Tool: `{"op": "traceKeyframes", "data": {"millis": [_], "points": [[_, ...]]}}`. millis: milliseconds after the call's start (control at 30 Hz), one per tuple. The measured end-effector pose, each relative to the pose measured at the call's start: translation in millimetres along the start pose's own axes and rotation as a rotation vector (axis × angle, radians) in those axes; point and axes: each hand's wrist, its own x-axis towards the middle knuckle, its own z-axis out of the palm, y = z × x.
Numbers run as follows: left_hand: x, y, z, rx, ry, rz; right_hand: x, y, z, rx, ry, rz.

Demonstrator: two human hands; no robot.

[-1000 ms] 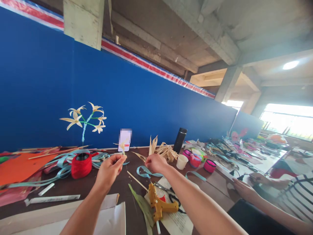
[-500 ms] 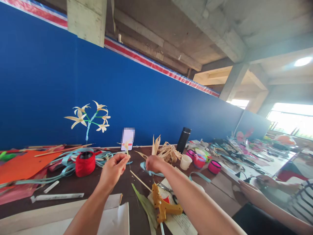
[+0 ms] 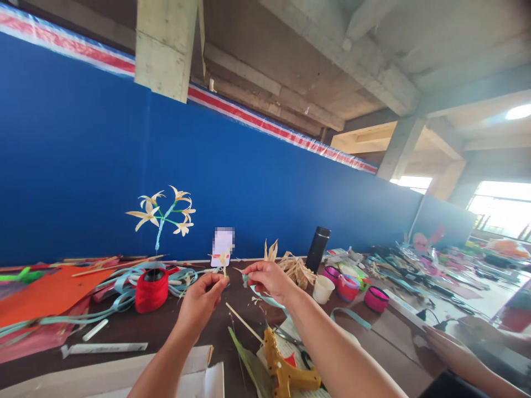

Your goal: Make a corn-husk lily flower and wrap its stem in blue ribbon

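Note:
My left hand [image 3: 204, 293] is closed in a pinch on the thin lower end of a small pale flower [image 3: 224, 263], held upright in front of a phone [image 3: 219, 243]. Just to its right, my right hand [image 3: 269, 279] has its thumb and fingers pinched together, pointing left. A bit of light blue shows at its fingertips, but what it holds is too small to make out. Under the right hand lies a light blue strip [image 3: 271, 302]. Behind it are dried husks [image 3: 296, 268]. A yellow glue gun [image 3: 286, 367] lies below the right forearm.
A stem of several pale flowers [image 3: 164, 215] stands at the back left. Near it are a red roll [image 3: 151, 296] and orange sheets [image 3: 50, 293]. A black bottle [image 3: 318, 249], white cup [image 3: 323, 289] and pink containers [image 3: 376, 298] stand right. Another person's hand [image 3: 443, 340] rests at far right.
My right hand has risen slightly from among the husks and blue strip, and its fingers now point toward my left hand. The left hand still pinches the small flower. The view has shifted slightly.

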Motion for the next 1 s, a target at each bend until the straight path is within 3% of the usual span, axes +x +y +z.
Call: {"op": "traceKeyframes", "data": {"millis": [133, 367, 733, 1000], "points": [[0, 0, 1.0, -0.037, -0.007, -0.012, -3, -5, -1, 0.087, -0.049, -0.027], [-2, 6, 2.9, -0.086, -0.021, -0.006, -1, -7, -1, 0.021, 0.001, -0.126], [-2, 4, 3.3, -0.074, -0.03, 0.007, -5, -7, 3, -0.29, 0.28, -0.287], [-1, 3, 4.1, -0.088, -0.043, 0.016, -3, -6, 15, -0.073, 0.078, -0.186]]}}
